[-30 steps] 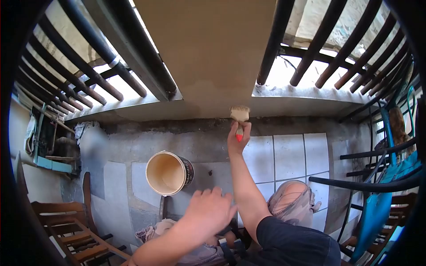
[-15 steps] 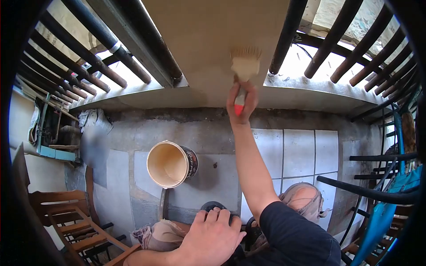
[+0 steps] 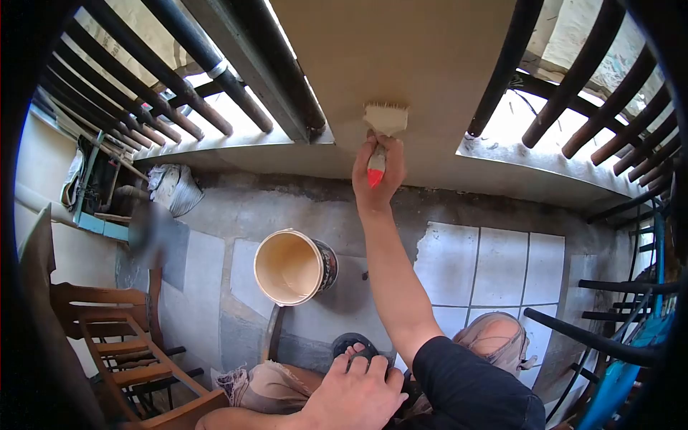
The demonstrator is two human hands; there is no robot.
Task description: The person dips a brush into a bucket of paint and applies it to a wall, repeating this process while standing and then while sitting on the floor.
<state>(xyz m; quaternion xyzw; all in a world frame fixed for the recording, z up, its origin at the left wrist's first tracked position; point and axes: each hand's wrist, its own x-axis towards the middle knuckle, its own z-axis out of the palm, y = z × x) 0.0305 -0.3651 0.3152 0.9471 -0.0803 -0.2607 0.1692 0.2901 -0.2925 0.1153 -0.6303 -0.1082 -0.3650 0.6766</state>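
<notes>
My right hand (image 3: 380, 172) is wrapped round the handle of a wide paintbrush (image 3: 386, 118), whose red handle end shows below the fingers. The pale bristles point up and touch or nearly touch the beige wall (image 3: 401, 57) between two barred openings. Down near my body, my left hand (image 3: 358, 390) hangs palm down with fingers apart, above my sandalled foot, and holds nothing. Between the wall and my legs stands an open bucket (image 3: 331, 265) with a cream-coloured inside.
A wooden chair (image 3: 107, 295) is at the lower left, with a crumpled bag (image 3: 174, 190) by the wall above it. White tiles (image 3: 502, 265) cover floor at right. Dark metal bars (image 3: 584, 79) line both sides; black poles (image 3: 595, 337) jut in from the right.
My right hand and the brush have moved left along the wall, with the bristles slightly lower in view. The whole view has shifted, and more of my foot shows beside my left hand.
</notes>
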